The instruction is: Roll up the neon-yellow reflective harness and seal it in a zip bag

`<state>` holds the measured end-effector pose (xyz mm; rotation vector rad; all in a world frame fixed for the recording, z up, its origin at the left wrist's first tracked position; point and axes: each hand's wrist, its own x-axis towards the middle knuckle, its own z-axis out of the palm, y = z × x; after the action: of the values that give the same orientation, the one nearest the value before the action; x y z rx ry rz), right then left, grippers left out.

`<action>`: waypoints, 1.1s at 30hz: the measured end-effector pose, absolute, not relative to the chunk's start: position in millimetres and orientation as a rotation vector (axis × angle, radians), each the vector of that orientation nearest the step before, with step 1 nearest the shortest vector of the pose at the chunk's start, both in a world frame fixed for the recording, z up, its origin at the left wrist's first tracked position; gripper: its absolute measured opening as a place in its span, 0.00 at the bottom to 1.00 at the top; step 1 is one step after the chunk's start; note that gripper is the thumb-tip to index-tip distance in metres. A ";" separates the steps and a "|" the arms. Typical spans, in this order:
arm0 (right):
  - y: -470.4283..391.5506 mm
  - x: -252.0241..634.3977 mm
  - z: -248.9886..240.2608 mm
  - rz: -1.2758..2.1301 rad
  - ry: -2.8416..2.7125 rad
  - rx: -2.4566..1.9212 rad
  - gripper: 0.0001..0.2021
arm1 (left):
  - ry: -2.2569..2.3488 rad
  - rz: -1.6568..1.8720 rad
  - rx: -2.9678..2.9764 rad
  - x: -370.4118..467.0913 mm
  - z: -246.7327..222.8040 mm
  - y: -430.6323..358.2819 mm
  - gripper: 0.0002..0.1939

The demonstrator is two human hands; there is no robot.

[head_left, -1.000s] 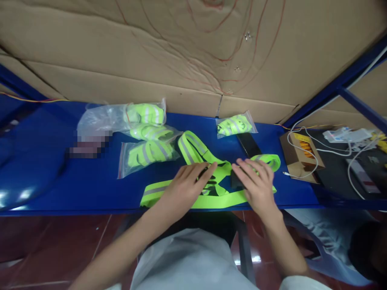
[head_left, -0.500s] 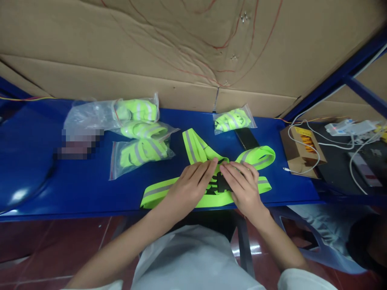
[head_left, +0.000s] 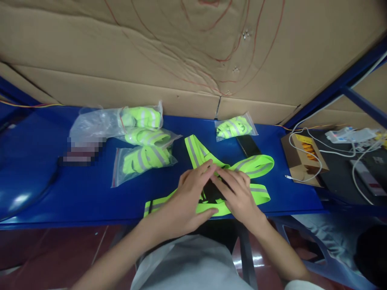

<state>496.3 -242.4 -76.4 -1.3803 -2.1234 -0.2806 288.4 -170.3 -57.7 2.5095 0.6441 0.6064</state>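
A fluorescent yellow-green reflective strap vest [head_left: 193, 151] with grey stripes lies spread at the front of the blue table. A black piece [head_left: 213, 192] sits at its middle, partly covered by my hands. Over the left side of that piece is my left hand [head_left: 190, 199], fingers stretched forward and thumb apart, lying towards the lower strap. From the right, my right hand [head_left: 238, 195] curls its fingers over the black piece and gathered straps; its thumb is mostly hidden. The fingertips of both hands nearly meet.
Several clear zip bags with folded reflective straps [head_left: 146, 159] lie on the left, beside a loose plastic bag [head_left: 93, 125]. Behind the vest are another bagged vest [head_left: 234, 128] and a dark flat object [head_left: 248, 146]. An open cardboard box [head_left: 302, 161] and white cables stand right.
My left hand has turned and spread its thumb away from the fingers. My right hand has shifted slightly down, still over the black piece. The whole view has tilted a little.
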 end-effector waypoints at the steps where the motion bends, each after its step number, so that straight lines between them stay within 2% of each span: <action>1: -241.6 498.1 -74.5 -0.236 -2.067 -1.359 0.27 | 0.630 0.573 2.433 283.3 -52.3 -165.3 0.58; 3: -239.3 499.5 -70.4 -0.131 -1.935 -1.353 0.28 | 0.633 0.492 2.313 277.2 -44.3 -154.5 0.60; 7: -232.8 497.2 -64.1 0.050 -1.802 -1.462 0.30 | 0.767 0.384 2.067 283.2 -42.8 -140.2 0.40; 9: -230.1 500.5 -61.5 0.216 -1.826 -1.472 0.35 | 0.794 0.417 1.935 288.7 -45.3 -138.4 0.34; 12: -226.8 516.1 -57.9 0.568 -1.951 -1.415 0.50 | 0.751 0.569 1.794 290.7 -48.3 -138.3 0.28; 14: -224.7 528.4 -57.0 0.740 -2.037 -1.366 0.57 | 0.713 0.715 1.682 288.4 -49.6 -137.3 0.27; 15: -223.7 532.9 -57.3 0.794 -2.059 -1.340 0.57 | 0.692 0.786 1.596 287.0 -50.0 -136.4 0.29; 18: -221.4 534.0 -61.7 0.895 -1.972 -1.261 0.43 | 0.598 0.892 1.271 284.2 -50.4 -133.8 0.38; 21: -219.8 521.0 -67.8 1.015 -1.699 -1.169 0.28 | 0.424 0.755 1.025 283.6 -50.2 -134.4 0.53; 23: -218.2 512.1 -70.5 1.066 -1.469 -1.139 0.21 | 0.322 0.608 0.911 284.0 -51.4 -136.8 0.64; 25: -215.6 507.1 -71.4 1.146 -1.237 -1.102 0.18 | 0.265 0.518 0.807 285.3 -54.0 -140.0 0.67; 26: -214.1 506.4 -71.3 1.217 -1.132 -1.062 0.17 | 0.259 0.495 0.777 286.3 -55.6 -141.6 0.63; 27: -212.7 506.5 -70.8 1.306 -1.038 -1.004 0.17 | 0.269 0.474 0.766 287.4 -57.0 -143.0 0.55; 30: -209.4 510.4 -67.3 1.574 -0.872 -0.841 0.20 | 0.369 0.405 0.792 290.1 -57.8 -144.6 0.24; 31: -208.7 511.9 -65.3 1.628 -0.867 -0.841 0.21 | 0.414 0.388 0.799 290.1 -56.3 -143.6 0.18; 33: -207.0 514.7 -59.8 1.633 -0.934 -0.920 0.25 | 0.494 0.394 0.804 288.7 -50.3 -138.0 0.12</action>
<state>514.7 -207.0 -59.8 -0.9198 -0.9343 1.6326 288.7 -138.0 -50.3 0.8038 0.4939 0.3936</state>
